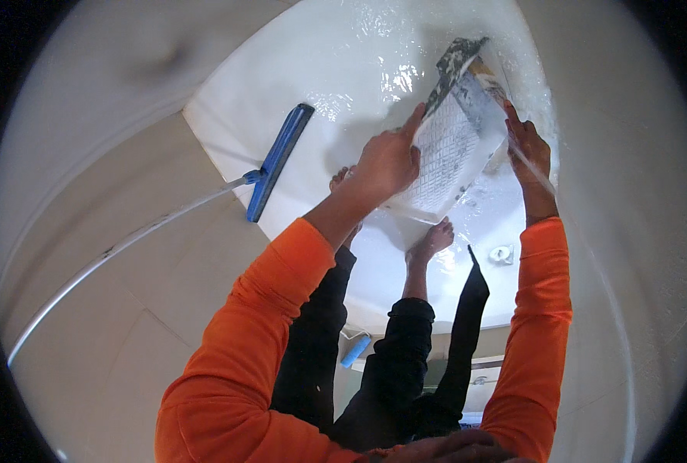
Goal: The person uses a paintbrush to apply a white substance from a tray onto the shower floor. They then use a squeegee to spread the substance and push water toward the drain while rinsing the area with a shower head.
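From here, the curved white basin (pixel 336 46) has open wet surface left of the white gridded plastic tray (pixel 444 147), which tilts beyond the bare feet (pixel 430 238). The left hand (pixel 390 160) grips its left edge; the right hand (pixel 530 153) curls at its right, hold unclear. A blue-headed, silver-poled squeegee (pixel 280 162) crosses the basin's left rim.
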`<state>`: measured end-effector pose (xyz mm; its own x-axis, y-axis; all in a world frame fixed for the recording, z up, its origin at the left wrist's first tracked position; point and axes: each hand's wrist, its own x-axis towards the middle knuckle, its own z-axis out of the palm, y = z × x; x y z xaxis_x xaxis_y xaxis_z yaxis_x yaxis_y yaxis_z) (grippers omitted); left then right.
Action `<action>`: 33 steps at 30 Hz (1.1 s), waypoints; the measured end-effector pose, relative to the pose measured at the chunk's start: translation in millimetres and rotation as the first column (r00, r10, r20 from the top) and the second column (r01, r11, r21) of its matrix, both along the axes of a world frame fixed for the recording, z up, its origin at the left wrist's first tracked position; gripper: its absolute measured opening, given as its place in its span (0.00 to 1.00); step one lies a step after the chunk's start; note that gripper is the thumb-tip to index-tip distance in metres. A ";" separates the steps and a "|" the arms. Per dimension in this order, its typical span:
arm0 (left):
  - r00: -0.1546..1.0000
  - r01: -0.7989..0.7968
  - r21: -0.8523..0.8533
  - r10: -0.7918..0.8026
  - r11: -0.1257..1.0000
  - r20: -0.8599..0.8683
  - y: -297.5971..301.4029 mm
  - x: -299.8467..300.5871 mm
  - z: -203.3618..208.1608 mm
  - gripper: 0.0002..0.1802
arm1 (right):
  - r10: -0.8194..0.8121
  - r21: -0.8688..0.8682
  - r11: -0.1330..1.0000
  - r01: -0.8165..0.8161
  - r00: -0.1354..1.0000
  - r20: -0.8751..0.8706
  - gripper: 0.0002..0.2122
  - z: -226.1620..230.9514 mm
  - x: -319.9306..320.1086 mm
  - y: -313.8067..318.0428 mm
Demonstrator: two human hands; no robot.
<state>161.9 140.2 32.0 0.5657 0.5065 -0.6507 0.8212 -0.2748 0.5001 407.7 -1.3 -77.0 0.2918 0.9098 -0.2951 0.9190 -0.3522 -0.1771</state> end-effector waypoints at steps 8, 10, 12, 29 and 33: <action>0.966 0.245 0.137 -0.253 0.960 0.044 -10.2 13.7 7.1 0.36 | -0.295 -0.080 0.955 0.284 0.936 -0.193 0.14 -10.0 -30.4 -61.4; 0.960 0.270 0.163 -0.277 0.949 0.023 -12.6 14.2 7.0 0.35 | -0.311 -0.306 0.930 0.204 0.879 -0.360 0.16 2.3 -51.7 -75.0; 0.957 0.282 0.174 -0.288 0.943 0.010 -11.9 12.9 5.5 0.35 | -0.413 -0.345 0.900 0.267 0.778 -0.474 0.15 9.2 -58.9 -76.7; 0.955 0.271 0.230 -0.291 0.935 0.060 -21.2 2.6 -9.4 0.37 | -0.591 -0.196 0.799 0.569 0.683 -0.429 0.15 -34.8 -82.5 -76.0; 0.965 0.228 0.262 -0.252 0.938 0.064 -29.1 5.2 -12.8 0.37 | -0.685 -0.105 0.717 0.689 0.668 -0.292 0.19 -45.0 -86.0 -62.2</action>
